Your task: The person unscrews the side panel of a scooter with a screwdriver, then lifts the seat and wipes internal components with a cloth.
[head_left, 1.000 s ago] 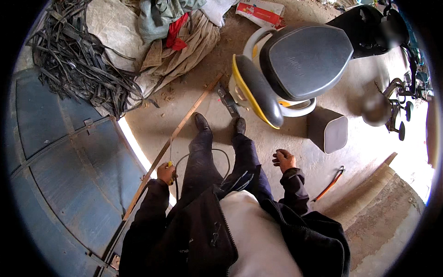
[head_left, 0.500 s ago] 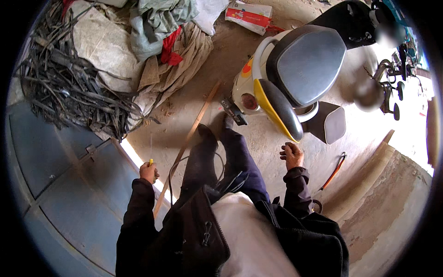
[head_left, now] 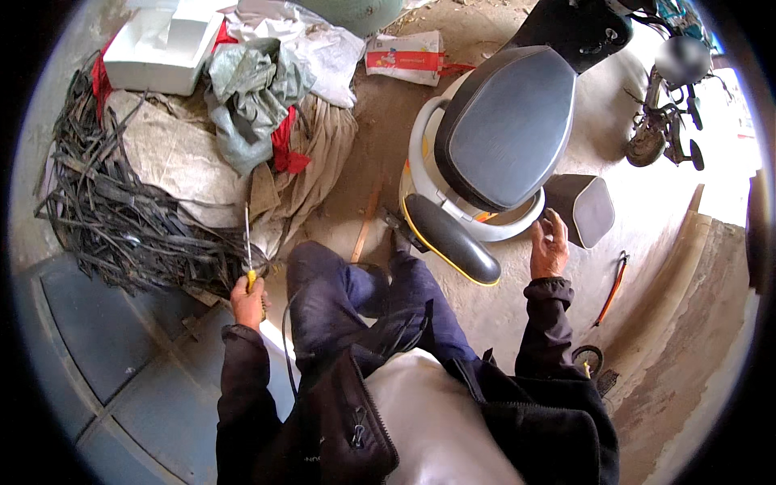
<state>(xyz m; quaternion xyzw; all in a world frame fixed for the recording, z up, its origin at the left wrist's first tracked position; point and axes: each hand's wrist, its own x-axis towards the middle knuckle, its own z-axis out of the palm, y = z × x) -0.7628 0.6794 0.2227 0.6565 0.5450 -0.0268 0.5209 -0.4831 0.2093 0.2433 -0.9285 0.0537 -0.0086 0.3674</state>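
My left hand (head_left: 247, 299) is closed on a long screwdriver (head_left: 247, 238) with a yellow handle, its shaft pointing up. My right hand (head_left: 550, 250) has loosely spread fingers beside the pale curved grab handle (head_left: 513, 228) of a scooter; contact is unclear. The scooter's grey padded seat (head_left: 501, 129) lies just beyond, and a black padded backrest with yellow trim (head_left: 453, 242) sits at its rear. A grey box-like object (head_left: 590, 210) stands behind my right hand. My legs are bent beside the scooter.
At left are a blue metal door (head_left: 105, 339), tangled black strips (head_left: 105, 210), sacks (head_left: 162, 145) and a white foam box (head_left: 153, 61). An orange-black tool (head_left: 611, 291) lies right, before a rolled sheet (head_left: 663, 307). Cycle parts (head_left: 655, 137) stand beyond; a wooden strip (head_left: 364, 230) lies on the floor.
My right hand has moved up to the scooter's grab handle. My left hand has shifted leftward with the screwdriver. My legs have bent, and more of the sacks and foam box shows.
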